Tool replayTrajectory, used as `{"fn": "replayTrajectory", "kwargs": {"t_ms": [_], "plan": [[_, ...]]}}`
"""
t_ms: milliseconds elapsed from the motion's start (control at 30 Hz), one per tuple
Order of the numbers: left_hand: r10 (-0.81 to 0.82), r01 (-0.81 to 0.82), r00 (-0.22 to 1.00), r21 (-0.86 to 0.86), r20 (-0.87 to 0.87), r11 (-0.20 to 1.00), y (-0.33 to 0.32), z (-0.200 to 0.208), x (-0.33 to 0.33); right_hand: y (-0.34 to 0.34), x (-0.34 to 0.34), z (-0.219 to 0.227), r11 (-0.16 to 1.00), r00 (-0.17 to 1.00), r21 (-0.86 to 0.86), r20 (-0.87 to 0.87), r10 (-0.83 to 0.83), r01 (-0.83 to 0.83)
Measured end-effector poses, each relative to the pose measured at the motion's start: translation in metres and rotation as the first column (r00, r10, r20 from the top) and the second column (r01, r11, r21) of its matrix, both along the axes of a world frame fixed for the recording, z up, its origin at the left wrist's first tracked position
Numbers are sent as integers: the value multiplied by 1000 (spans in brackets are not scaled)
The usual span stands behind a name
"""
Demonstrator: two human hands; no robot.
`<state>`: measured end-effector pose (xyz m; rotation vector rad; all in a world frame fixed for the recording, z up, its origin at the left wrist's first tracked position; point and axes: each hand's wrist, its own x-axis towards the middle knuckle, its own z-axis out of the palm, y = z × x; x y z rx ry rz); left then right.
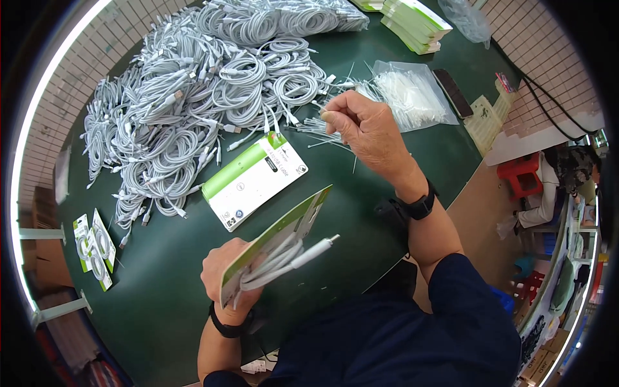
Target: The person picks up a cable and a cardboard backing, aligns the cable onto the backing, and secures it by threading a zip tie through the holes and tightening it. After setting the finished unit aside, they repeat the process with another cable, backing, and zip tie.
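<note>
Grey cable [274,276], 1, on 1 green-edged card [276,229]

Workshop, green worktable [161,271], heap of grey cables [174,116], stacked cards [418,29], bag of white ties [412,97], loaded shelves [587,229]

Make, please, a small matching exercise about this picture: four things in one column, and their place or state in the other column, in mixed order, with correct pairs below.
Column one
1. Left hand
2. Right hand
3. Heap of grey cables
4. Dark phone

Column two
A. just right of the clear bag of white ties
B. spread over the far left part of the green table
C. holding a card with a braided cable
D. closed in a pinch

Pairs: 1-C; 2-D; 3-B; 4-A
</note>
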<state>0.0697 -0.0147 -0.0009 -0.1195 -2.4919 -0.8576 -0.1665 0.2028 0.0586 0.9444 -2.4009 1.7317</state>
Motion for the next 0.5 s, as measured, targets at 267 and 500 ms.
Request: {"fn": "replayTrajectory", "kwargs": {"t_ms": [267, 500], "plan": [[-353, 380, 893, 48, -279, 924, 24, 48, -34, -4, 2, -7, 985, 961, 97, -223, 160, -142], [-434, 411, 871, -143, -228, 900, 29, 49, -28, -6, 10, -3, 962, 869, 103, -413, 273, -254]]}}
